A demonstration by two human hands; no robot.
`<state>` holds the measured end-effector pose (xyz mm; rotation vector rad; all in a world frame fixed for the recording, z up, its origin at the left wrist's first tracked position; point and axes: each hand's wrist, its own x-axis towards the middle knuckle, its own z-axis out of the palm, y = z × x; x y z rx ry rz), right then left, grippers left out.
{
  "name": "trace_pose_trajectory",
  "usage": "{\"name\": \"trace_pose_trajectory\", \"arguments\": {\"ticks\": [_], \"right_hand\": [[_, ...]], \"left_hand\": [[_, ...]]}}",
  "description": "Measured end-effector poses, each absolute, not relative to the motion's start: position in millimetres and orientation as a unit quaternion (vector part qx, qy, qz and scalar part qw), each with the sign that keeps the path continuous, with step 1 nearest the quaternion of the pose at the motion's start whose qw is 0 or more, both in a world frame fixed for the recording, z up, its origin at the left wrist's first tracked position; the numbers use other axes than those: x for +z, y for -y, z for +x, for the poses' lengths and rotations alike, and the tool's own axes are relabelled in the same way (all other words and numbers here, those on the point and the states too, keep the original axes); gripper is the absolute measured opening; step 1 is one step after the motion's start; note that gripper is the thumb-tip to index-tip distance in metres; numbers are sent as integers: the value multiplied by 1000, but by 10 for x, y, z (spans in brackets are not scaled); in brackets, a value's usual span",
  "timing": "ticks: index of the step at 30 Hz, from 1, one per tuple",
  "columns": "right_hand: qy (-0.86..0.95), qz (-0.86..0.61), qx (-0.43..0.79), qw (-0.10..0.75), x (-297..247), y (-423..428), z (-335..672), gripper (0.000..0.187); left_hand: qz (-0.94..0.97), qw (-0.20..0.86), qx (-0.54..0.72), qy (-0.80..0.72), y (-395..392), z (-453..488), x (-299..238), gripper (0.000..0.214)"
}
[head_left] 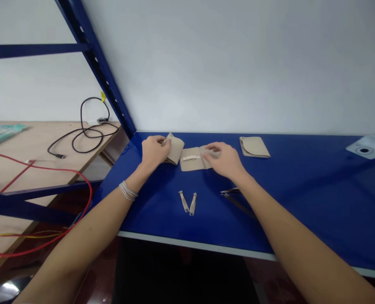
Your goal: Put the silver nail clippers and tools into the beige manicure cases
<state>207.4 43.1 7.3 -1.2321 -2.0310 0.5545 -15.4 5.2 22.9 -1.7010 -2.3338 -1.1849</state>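
Observation:
My left hand (155,151) grips a folded beige case (176,149) by its left side, thumb and fingers closed on it and the case tilted up. Just right of it, a second beige case (192,166) lies spread open, with a pale strip of loops (190,158) across its inside. My right hand (224,160) has its thumb and fingers curled at the right flap of this open case, partly covering it. Nearer the front edge lie two nail clippers, one on the left (184,201) and one on the right (192,204).
A slim metal tool (230,191) lies partly behind my right forearm on the blue table (301,202). Farther right are a closed beige case (254,147) and a pale object with a dark round centre (364,150). A black cable (85,134) and red cable (60,169) are left.

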Motion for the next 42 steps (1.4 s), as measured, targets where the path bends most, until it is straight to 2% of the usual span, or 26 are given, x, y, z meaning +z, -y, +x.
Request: {"name": "trace_pose_trajectory", "arguments": {"ticks": [4, 7, 14, 16, 18, 21, 26, 29, 32, 35, 39, 42], "right_hand": [[874, -331, 216, 282, 49, -351, 2020, 38], [904, -313, 180, 228, 8, -349, 1994, 46], [889, -408, 71, 194, 54, -423, 2074, 31], [882, -420, 66, 202, 81, -430, 2086, 27], [869, -435, 69, 225, 99, -430, 2085, 31], [833, -467, 77, 285, 113, -421, 2074, 32], [789, -454, 96, 403, 138, -370, 2047, 31], [790, -413, 116, 438, 151, -304, 2005, 32], [802, -356, 171, 448, 159, -223, 1950, 30], [824, -292, 238, 423, 163, -166, 1909, 29], [848, -252, 285, 370, 165, -153, 1900, 22], [836, -254, 315, 370, 187, -147, 1916, 17]], "left_hand": [[-538, 9, -339, 772, -53, -173, 209, 32], [-534, 12, -312, 786, -61, -179, 187, 32], [-545, 21, -259, 797, -50, -173, 172, 33], [-549, 19, -245, 799, -43, -169, 167, 33], [-551, 22, -232, 802, -37, -161, 163, 34], [-552, 46, -233, 799, -25, -137, 169, 36], [-568, 88, -340, 745, 23, -38, 244, 33], [-612, -16, -390, 688, 68, 60, 271, 43], [-602, -222, -426, 638, 99, 148, 248, 60], [-556, -381, -442, 592, 108, 184, 213, 65], [-531, -444, -439, 573, 97, 169, 198, 52], [-516, -409, -475, 583, 71, 158, 174, 30]]}}
